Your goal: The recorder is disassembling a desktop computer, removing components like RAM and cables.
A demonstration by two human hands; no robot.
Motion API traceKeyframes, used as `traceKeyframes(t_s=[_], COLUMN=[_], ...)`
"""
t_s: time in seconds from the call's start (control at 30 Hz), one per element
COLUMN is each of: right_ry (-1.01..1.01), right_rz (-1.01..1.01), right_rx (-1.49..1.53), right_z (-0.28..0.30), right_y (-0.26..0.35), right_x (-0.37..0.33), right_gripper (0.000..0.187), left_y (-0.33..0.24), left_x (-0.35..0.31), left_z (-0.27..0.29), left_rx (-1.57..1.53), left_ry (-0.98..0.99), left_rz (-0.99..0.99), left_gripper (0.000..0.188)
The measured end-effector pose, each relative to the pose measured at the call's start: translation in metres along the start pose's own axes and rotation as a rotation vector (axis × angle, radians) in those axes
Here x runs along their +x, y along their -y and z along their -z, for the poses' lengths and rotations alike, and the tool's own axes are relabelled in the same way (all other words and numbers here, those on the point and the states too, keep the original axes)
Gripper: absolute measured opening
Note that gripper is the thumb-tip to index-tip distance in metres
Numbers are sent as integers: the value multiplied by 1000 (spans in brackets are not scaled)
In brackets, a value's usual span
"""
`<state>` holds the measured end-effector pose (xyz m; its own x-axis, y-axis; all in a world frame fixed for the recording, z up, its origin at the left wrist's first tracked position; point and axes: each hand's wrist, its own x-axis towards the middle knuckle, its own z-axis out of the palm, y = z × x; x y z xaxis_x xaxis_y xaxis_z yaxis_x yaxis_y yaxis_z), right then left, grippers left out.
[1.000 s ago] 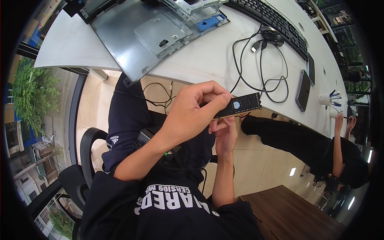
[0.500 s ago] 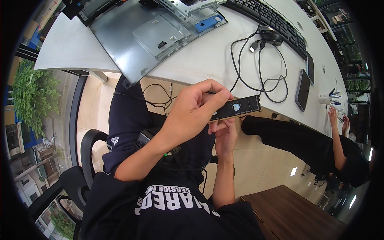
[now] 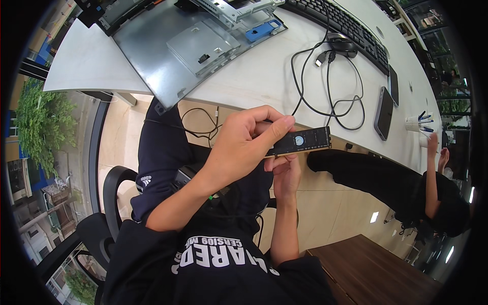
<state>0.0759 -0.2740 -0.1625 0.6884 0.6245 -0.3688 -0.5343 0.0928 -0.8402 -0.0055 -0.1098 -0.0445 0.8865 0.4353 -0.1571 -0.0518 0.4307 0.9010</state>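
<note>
Black memory module [image 3: 314,140]: up in your hands, seen against the near edge of the white table [image 3: 81,63]; its round pale mark faces the camera, and its gold contact edge [image 3: 307,150] runs along the lower long side.
Left hand [image 3: 240,140]: your thumb and fingers pinch the module's left end, thumb across the upper face; the right end juts out free.
Right hand [image 3: 287,178]: your fingers curl narrow just beneath the lower edge; whether they grip or merely touch it, you cannot tell from this view.
Module step: judging by the pose, you are handling or examining it in mid-air; it sits in no slot.
Next grip: any move likely calls for a firm hold by the ends, fingertips off the contacts; a slip could drop it toward your lap.
Steel panel [image 3: 137,48]: flat on the table, well apart from the module; a blue latch [image 3: 263,31] sits near its right corner.
Looped black cable [image 3: 301,89]: just beyond your hands; worth keeping clear of.
</note>
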Motion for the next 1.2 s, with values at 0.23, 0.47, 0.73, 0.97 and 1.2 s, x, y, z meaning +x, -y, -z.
traceKeyframes(t_s=[0.23,0.47,0.73,0.97,1.2], right_ry=[-23,-32,-8,-6,-14], right_rz=[-6,-8,-6,-22,-7], right_rx=[7,8,-3,55,36], right_z=[4,5,-2,1,7], right_y=[-2,-2,0,-5,-1], right_x=[-2,-1,0,3,1], right_gripper=[39,38,38,47,48], left_y=[0,1,0,-7,-34], left_x=[-1,0,-1,1,-6], left_z=[-2,-1,3,12,18], left_rx=[-31,6,8,-97,-61], left_ry=[-40,-24,-20,52,193], left_rz=[28,22,-23,46,-69], left_gripper=[22,23,24,31,70])
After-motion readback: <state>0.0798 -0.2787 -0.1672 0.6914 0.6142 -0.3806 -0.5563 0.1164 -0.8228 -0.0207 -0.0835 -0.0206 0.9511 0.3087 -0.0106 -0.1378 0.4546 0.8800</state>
